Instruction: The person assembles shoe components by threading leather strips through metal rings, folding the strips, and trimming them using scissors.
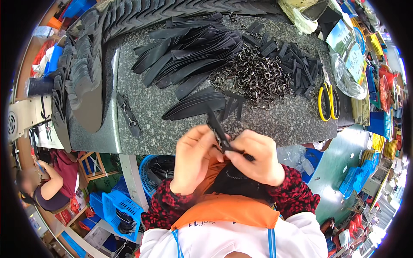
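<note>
This side of the clasps [263, 79], left hand [192, 161] and right hand [257, 158] pinch a strap [216, 124], fingers [201, 135] closed, seemingly steadying it.

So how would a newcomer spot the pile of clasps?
Find the speckled grey tabletop. On its far half, long strips lie to the left and most short strips to the right; the clasps are heaped between. They alone form a shiny, tangled metal heap; both neighbours are flat and black.
</note>
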A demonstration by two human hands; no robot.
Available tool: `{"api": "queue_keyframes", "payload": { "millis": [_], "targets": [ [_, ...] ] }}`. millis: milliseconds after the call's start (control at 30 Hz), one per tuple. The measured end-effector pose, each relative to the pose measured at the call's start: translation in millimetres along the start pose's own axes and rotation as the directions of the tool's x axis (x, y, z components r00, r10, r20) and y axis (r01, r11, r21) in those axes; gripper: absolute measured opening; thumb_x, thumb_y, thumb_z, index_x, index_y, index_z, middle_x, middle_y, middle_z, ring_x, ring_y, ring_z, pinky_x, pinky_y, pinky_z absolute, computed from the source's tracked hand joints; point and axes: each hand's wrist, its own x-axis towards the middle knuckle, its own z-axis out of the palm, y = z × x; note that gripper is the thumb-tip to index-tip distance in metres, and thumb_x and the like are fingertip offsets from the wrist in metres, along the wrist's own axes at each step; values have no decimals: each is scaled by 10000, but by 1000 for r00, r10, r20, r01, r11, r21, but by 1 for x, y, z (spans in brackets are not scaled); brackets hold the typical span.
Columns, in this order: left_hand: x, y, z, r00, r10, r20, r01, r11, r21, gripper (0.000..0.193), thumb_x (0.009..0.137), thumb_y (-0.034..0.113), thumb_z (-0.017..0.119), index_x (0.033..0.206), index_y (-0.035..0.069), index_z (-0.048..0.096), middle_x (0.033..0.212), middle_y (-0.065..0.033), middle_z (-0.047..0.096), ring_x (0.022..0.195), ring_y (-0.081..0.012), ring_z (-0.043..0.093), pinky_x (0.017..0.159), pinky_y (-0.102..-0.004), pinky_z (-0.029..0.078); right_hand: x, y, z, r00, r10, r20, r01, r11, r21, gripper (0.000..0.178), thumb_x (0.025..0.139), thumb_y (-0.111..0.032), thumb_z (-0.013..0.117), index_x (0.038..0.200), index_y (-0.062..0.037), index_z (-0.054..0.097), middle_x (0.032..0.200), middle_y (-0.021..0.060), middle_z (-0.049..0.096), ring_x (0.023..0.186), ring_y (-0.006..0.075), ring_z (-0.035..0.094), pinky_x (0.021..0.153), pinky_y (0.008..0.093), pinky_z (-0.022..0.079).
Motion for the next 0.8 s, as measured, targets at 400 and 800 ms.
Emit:
{"api": "queue_keyframes", "payload": {
  "millis": [400, 800],
  "targets": [
    [0, -2, 1, 953, 288, 95, -300, 941, 157, 189, 877, -96, 614, 1034, -7, 556, 934, -87, 642, 832, -130, 658, 745, -286, 594, 14, 2, 4, 952, 305, -6, -298, 933, 204, 157, 875, -39, 683, 1003, 22, 616, 782, 76, 641, 659, 89, 608, 580, 239, 496],
    [0, 17, -19, 987, 27, 158, -28, 1000, 6, 70, 914, -34, 577, 980, -14, 571, 938, -148, 669, 806, -268, 705, 660, -338, 630, 12, 35, -50, 996, 11, -90, -65, 783, -619, 177, 794, -60, 694, 963, -66, 641, 871, 80, 551, 778, 280, 596, 669, 365, 497]
  ]
}}
